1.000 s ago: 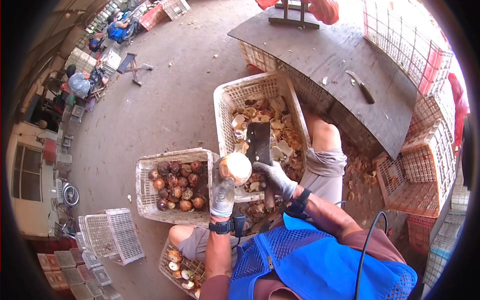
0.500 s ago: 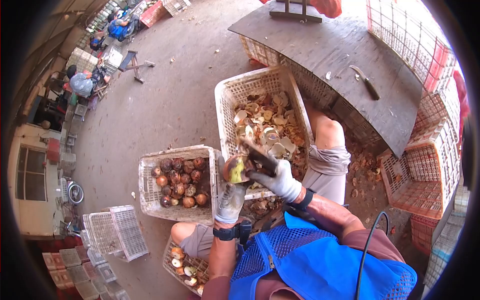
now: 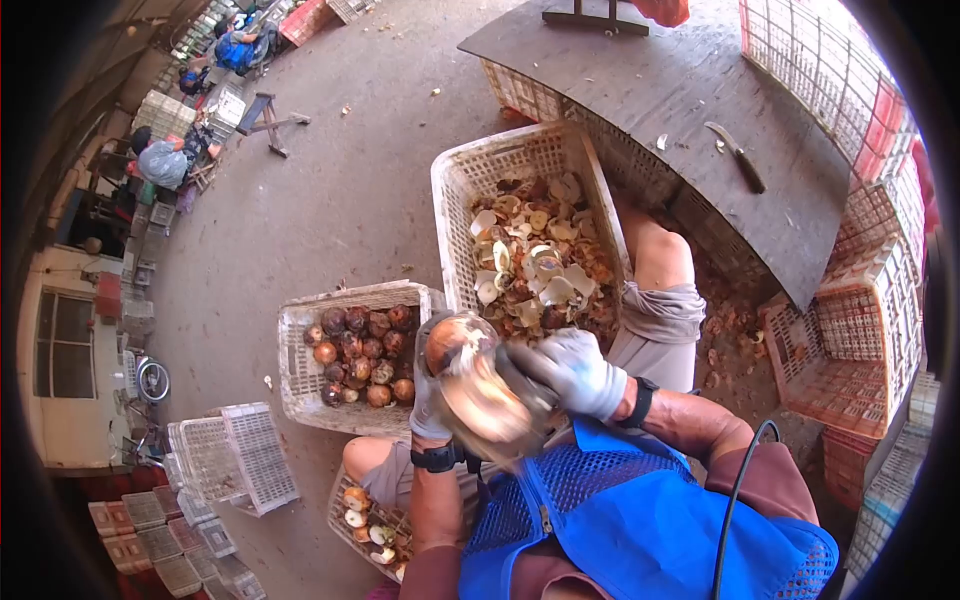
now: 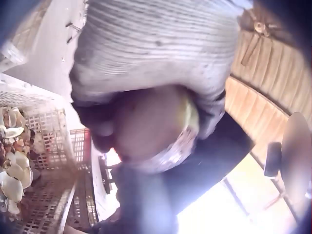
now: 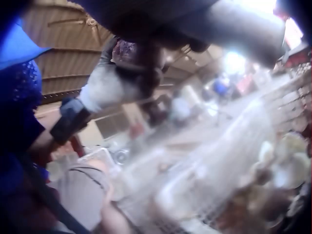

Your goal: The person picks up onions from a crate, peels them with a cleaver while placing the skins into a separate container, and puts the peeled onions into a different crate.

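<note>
The left forearm rises nearly upright in the head view, and the left hand (image 3: pixel 432 392) clasps one bulb (image 3: pixel 458 342), its gloved fingers curled round the sides. The right forearm comes in from the lower right, bent at the elbow; the right hand (image 3: pixel 580 372) grips a dark blade (image 4: pixel 214 161), fingers clenched at its near end. The two hands meet close together in front of the blue vest (image 3: pixel 640 500), and the blade lies against or just beside the bulb; motion blur leaves contact uncertain. The bulb shows brown skin and a pale cut patch.

Three crates lie nearest the person. One, the left crate (image 3: pixel 352 428), contains roughly twenty dark bulbs (image 3: pixel 357 350). One, the long crate (image 3: pixel 452 200), bears a heap of peelings (image 3: pixel 535 250), too many to count. One, the low crate (image 3: pixel 340 520), contains about six paler bulbs (image 3: pixel 380 535) and is partly covered by the near leg (image 3: pixel 368 458).

On the bench (image 3: pixel 690 110) are one curved knife (image 3: pixel 742 165), a few scraps and the feet of one dark stand (image 3: pixel 597 22). An empty-sided reddish crate (image 3: pixel 850 345) tilts below the bench's far end. Farther off are one stool (image 3: pixel 268 125) and at least two seated people. The blur hides part of the left palm, and the right hand conceals the blade's grip.
</note>
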Demonstrator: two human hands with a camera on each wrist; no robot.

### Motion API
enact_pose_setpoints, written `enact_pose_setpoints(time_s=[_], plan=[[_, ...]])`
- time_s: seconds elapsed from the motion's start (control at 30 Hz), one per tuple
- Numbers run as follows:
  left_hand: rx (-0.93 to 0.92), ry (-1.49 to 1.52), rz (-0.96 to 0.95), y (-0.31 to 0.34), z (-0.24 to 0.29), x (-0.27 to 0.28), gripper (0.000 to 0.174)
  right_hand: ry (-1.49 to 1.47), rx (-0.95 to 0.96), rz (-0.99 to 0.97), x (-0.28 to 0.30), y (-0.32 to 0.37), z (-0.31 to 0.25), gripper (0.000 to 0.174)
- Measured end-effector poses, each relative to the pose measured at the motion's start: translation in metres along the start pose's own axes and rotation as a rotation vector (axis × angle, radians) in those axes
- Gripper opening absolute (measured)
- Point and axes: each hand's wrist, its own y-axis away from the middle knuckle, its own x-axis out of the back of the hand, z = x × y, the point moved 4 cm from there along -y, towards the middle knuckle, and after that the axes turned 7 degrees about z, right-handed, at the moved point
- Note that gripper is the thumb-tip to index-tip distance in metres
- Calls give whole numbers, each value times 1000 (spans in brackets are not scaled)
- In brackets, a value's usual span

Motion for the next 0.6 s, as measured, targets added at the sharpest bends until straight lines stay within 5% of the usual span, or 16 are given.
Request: enact_pose_setpoints(time_s=[0.07,0.33,0.37,0.4,0.6], plan=[[-64,-142,31,-5,4,-14,88,114,-226,-154,-13,8,23,32],[-226,-310,154,-23,-2,-14,76,250,-303,-157,-24,18,35,32],[-389,-543,99,-25,5,-24,63,295,-479,-351,-35,25,53,31],[-345,-629,190,-29,8,-22,67,315,-641,-477,-41,27,72,28],[-103,112,97,-32,-21,-5,68,-104,-801,-3,-22,26,76,25]])
